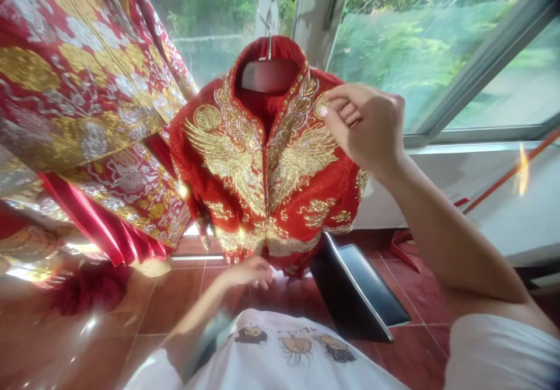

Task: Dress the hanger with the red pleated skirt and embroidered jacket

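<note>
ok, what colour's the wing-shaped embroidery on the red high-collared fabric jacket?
Gold wing-shaped embroidery on the red jacket; clearest in the head view.

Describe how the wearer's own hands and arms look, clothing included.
The left hand and right hand are ungloved, with wrists and forearms bare. The right sleeve is white, loose and short, ending above the elbow; the left sleeve is white too. Between them, the white shirt carries a print of cartoon heads.

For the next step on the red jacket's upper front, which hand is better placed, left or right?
Probably the right hand: its thumb and index fingertips are at the round gold patch on the jacket. The left hand is much lower, near the jacket's bottom edge.
</note>
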The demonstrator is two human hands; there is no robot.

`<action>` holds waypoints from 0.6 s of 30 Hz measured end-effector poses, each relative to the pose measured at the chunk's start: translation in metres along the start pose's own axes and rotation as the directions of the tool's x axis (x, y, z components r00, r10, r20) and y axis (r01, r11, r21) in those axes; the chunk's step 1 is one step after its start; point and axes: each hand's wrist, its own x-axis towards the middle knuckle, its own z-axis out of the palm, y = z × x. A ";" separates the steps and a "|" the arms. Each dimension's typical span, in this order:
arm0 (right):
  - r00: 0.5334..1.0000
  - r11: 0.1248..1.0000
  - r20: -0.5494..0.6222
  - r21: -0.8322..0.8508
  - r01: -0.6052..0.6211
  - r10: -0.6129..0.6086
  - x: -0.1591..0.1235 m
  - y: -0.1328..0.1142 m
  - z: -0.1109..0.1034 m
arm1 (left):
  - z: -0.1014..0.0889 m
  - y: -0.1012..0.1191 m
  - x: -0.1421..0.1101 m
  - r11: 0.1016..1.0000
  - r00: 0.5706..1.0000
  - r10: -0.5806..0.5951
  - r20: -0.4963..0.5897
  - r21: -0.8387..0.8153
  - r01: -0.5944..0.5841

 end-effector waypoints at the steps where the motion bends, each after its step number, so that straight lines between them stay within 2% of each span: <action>1: 0.995 0.989 -0.045 -0.122 0.080 -0.086 0.005 0.011 -0.003 | -0.011 0.030 -0.010 0.983 0.986 0.153 0.062 0.095 -0.158; 2: 0.990 0.970 -0.036 -0.209 0.123 -0.134 0.011 0.021 -0.004 | -0.022 0.064 -0.019 0.928 0.943 0.326 0.058 0.171 -0.332; 3: 0.990 0.956 0.001 -0.261 0.136 -0.140 0.017 0.029 -0.004 | -0.034 0.100 -0.025 0.870 0.889 0.458 -0.004 0.207 -0.447; 4: 0.992 0.951 0.051 -0.281 0.127 -0.118 0.023 0.035 -0.004 | -0.046 0.136 -0.027 0.764 0.778 0.622 -0.085 0.286 -0.579; 5: 0.992 0.954 0.099 -0.281 0.105 -0.080 0.028 0.040 -0.002 | -0.058 0.170 -0.026 0.461 0.474 0.870 -0.138 0.570 -0.681; 6: 0.990 0.960 0.138 -0.271 0.076 -0.039 0.032 0.044 -0.001 | -0.069 0.201 -0.023 0.229 0.247 0.964 -0.102 0.793 -0.565; 7: 0.986 0.965 0.165 -0.259 0.048 -0.005 0.036 0.046 0.000 | -0.079 0.228 -0.017 0.119 0.162 0.985 -0.059 0.913 -0.389; 8: 0.984 0.969 0.178 -0.247 0.027 0.018 0.039 0.048 -0.001 | -0.087 0.249 -0.010 0.113 0.179 0.982 -0.068 0.960 -0.257; 9: 0.983 0.972 0.181 -0.235 0.010 0.033 0.041 0.049 -0.002 | -0.094 0.266 -0.004 0.142 0.250 0.964 -0.093 0.972 -0.188; 10: 0.983 0.974 0.178 -0.226 -0.009 0.050 0.044 0.050 -0.005 | -0.100 0.279 0.000 0.175 0.303 0.945 -0.125 0.974 -0.143; 11: 0.982 0.977 0.174 -0.211 -0.031 0.069 0.046 0.052 -0.008 | -0.104 0.288 0.003 0.204 0.353 0.925 -0.144 0.969 -0.140; 15: 0.978 0.991 0.159 -0.008 -0.137 0.136 0.057 0.066 -0.017 | -0.112 0.302 -0.003 0.255 0.443 0.891 -0.099 0.917 -0.307; 18: 0.964 0.973 0.183 0.094 -0.211 0.192 0.063 0.080 -0.013 | -0.117 0.301 -0.007 0.347 0.576 0.814 -0.075 0.858 -0.378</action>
